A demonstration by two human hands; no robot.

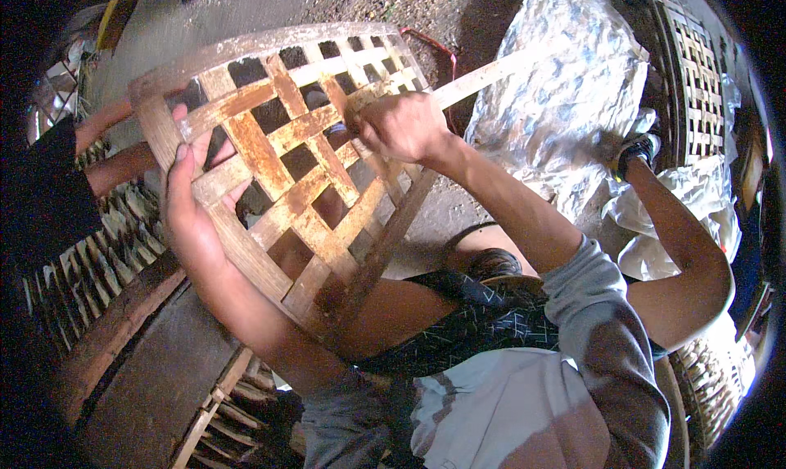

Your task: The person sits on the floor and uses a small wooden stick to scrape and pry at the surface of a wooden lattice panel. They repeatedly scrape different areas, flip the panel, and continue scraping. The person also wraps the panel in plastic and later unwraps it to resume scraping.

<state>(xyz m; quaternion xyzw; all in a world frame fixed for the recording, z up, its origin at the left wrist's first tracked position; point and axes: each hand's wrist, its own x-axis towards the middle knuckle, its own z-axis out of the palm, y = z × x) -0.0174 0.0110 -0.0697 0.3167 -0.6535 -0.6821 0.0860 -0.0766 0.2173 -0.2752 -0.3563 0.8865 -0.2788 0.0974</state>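
A lattice panel (266,162) of flat, interlaced wooden strips in a wooden frame is tilted above my lap. Several of its strips are stained rusty brown; others are pale. My left hand (192,174) grips the frame's left side, thumb in front and fingers passing behind, partly seen through the openings. Over the panel's right part my right hand (405,129) is closed on a wooden strip, its fingertips partly hidden. From beside that hand a long pale wooden strip (491,69) sticks out past the frame toward the upper right.
Crumpled silvery plastic sheeting (565,84) lies at the far right. Another lattice panel (700,88) stands beyond it. Rows of split wood pieces (90,280) and a dark curved wooden piece (176,362) are at my left. Another person's arm (110,129) appears behind the panel's left edge.
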